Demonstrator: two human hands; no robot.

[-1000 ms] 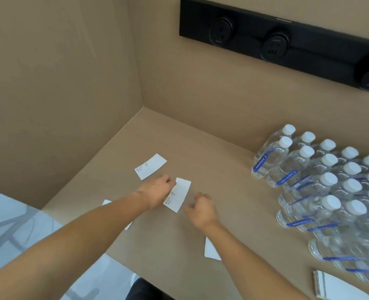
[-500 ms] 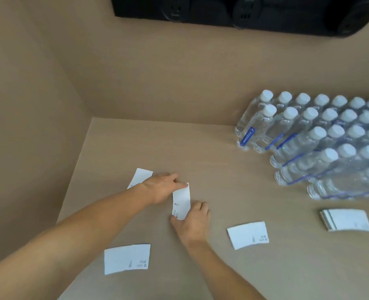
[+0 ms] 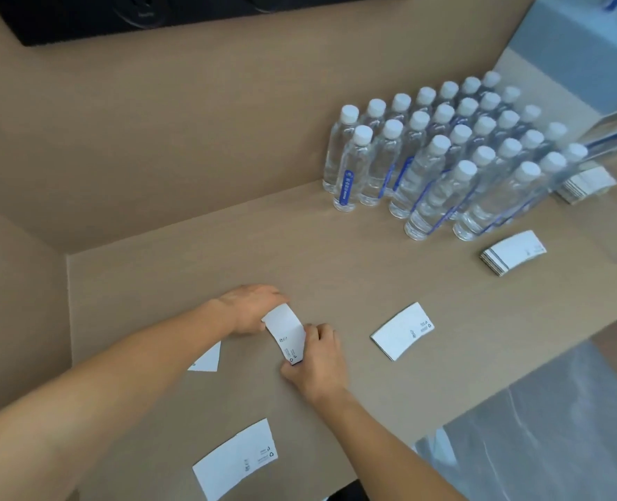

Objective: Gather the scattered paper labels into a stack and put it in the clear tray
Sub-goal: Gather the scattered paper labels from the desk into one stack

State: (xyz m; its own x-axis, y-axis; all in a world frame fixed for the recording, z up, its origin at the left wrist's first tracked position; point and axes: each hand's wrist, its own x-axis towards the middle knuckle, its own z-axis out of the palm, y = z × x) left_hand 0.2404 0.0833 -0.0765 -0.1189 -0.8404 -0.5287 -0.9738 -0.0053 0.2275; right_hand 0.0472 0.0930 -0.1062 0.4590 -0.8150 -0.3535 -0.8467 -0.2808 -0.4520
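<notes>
Near the middle of the desk [image 3: 336, 254], well left of the block of water bottles [image 3: 441, 153], the person holds one paper label [image 3: 286, 332] between both hands. The left hand [image 3: 251, 309] pinches its far end with fingers closed on it, and the right hand [image 3: 318, 359] grips its near end, so the label bows slightly off the surface. This looks like the gathering step, only just begun. Three loose labels lie flat around the held one: one [image 3: 403, 330] between it and the bottles, one [image 3: 205, 359] partly hidden under the left forearm, and one [image 3: 236, 461] close to the near edge of the desk. Just this side of the bottles sits an already squared stack of labels [image 3: 513, 253], with another stack [image 3: 585, 184] behind the bottles' right end. The clear tray cannot be made out with any certainty. The next move probably calls for keeping the held label in one hand and freeing the other to slide up a flat neighbour, edges aligned
</notes>
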